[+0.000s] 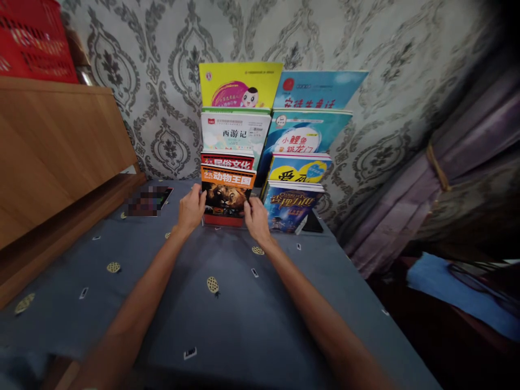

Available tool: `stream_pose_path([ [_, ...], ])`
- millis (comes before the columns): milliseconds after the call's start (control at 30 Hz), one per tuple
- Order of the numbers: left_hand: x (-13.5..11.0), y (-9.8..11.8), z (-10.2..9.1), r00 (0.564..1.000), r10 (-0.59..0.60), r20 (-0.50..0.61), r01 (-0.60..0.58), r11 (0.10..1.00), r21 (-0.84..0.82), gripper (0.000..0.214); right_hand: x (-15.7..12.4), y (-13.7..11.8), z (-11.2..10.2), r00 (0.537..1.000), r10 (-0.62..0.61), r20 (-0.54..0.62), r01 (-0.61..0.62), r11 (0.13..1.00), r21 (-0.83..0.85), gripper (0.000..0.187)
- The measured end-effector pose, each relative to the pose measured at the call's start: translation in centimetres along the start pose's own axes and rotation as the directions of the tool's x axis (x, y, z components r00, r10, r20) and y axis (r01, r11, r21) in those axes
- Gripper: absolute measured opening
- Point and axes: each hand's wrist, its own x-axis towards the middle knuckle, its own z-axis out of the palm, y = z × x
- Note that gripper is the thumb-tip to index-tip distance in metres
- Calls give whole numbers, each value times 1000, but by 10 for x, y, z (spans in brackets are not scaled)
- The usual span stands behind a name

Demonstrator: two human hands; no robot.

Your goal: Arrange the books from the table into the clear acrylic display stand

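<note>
An orange and black book with a lion's face (pixel 227 197) stands upright at the front of the left row of books. My left hand (pixel 192 207) grips its left edge, and my right hand (pixel 255 216) holds its right edge. Right behind it is a red book (pixel 228 160), then a white book (pixel 235 131) and a tall yellow book (pixel 241 81). In the right row, near my right hand, a dark blue book (pixel 290 208) is in front of a yellow and blue book (pixel 300 169) and two taller blue books (pixel 311 130).
A grey-blue cloth with pineapple prints (pixel 235 314) covers the table. A partly blurred book (pixel 148 201) lies flat at left, beside a wooden cabinet (pixel 60 157) with a red basket (pixel 34 43). A dark flat object (pixel 313 222) lies at right, near a purple curtain (pixel 390 211).
</note>
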Motion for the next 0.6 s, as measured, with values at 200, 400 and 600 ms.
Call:
stream_pose_path([
  [200, 0, 1, 0, 1000, 5, 15, -5, 1000, 1, 15, 2, 2, -2, 999, -25, 20, 26, 998, -49, 27],
  [400, -2, -1, 4, 998, -24, 64, 24, 1000, 6, 11, 3, 7, -4, 996, -28, 81, 38, 991, -127, 26],
  [600, -1, -4, 6, 998, -34, 50, 36, 999, -38, 11, 2, 4, -4, 995, -15, 94, 27, 993, -119, 26],
])
